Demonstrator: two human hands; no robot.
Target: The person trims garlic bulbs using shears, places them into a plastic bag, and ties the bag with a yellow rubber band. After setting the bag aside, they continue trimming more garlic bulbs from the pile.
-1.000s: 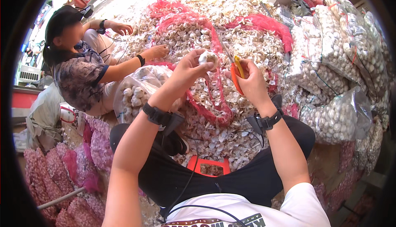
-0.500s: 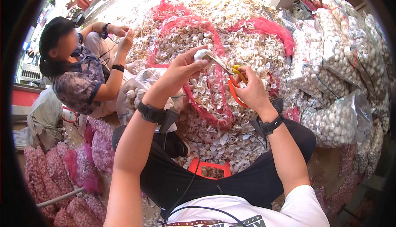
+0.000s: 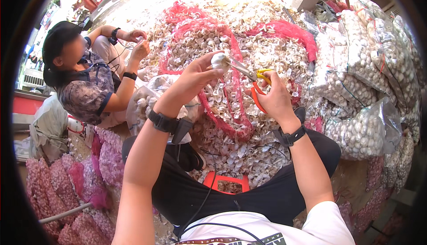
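Pinching garlic bulb (image 3: 219, 62), left fingers (image 3: 214, 73); gripping scissors (image 3: 252, 75), right fingers (image 3: 274, 83); bags (image 3: 358, 67) well apart rightward

Washed-out glare up top, dark fisheye rim.

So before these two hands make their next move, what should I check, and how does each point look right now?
1. Garlic bulb held in the left hand: ok, between thumb and fingers.
2. Scissors held by their handles in the right hand: ok.
3. Blades directed at the bulb: ok, their tips are at its right side.
4. Left fingertips safely clear of the blades: cannot tell; they look close.
5. Co-worker's hands away from the blades: ok, they are well off to the left.
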